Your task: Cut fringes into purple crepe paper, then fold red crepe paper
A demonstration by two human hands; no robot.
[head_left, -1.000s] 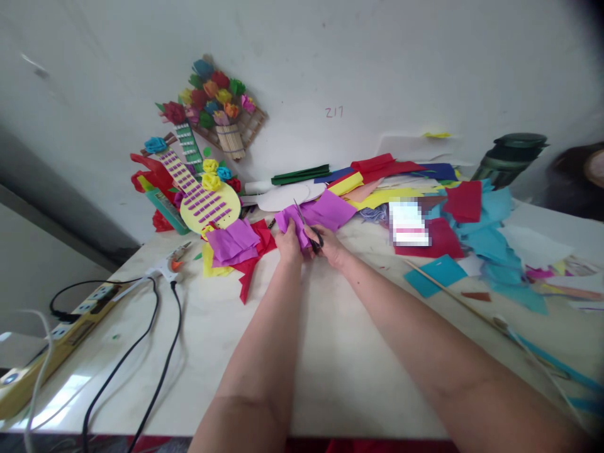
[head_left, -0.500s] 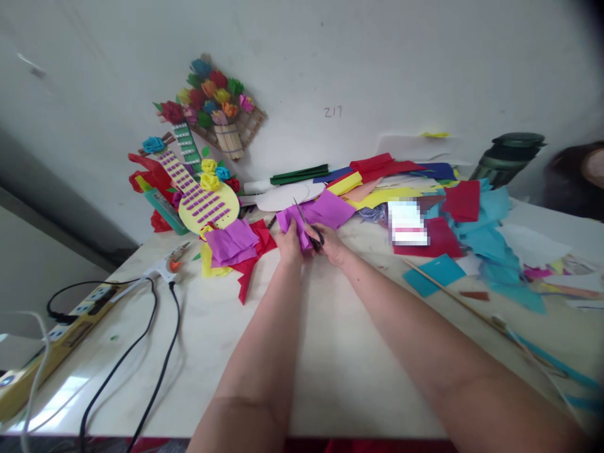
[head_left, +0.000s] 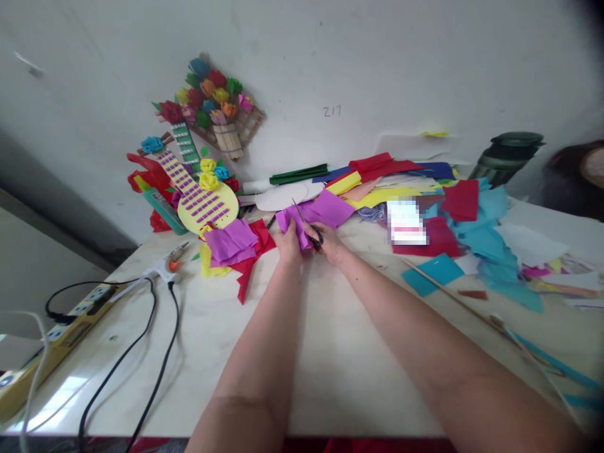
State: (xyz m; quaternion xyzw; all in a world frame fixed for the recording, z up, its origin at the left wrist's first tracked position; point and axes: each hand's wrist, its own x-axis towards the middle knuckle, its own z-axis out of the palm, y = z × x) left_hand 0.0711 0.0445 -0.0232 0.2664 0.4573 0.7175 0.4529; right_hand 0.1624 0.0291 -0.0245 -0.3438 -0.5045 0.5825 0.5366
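Note:
Out over the far middle of the table, my left hand is closed on a piece of purple crepe paper. My right hand grips the black handles of a pair of scissors, its blades pointing up and left across the purple paper. Whether the blades are shut on the paper I cannot tell. Behind the hands lies a larger purple sheet. Left of my left hand, a stack of purple pieces rests on red and yellow paper.
A hot glue gun with black cords lies at left near a yellow power strip. Paper-flower guitar craft leans at the wall. To the right are a blurred phone, blue paper, a thin stick and a dark bottle.

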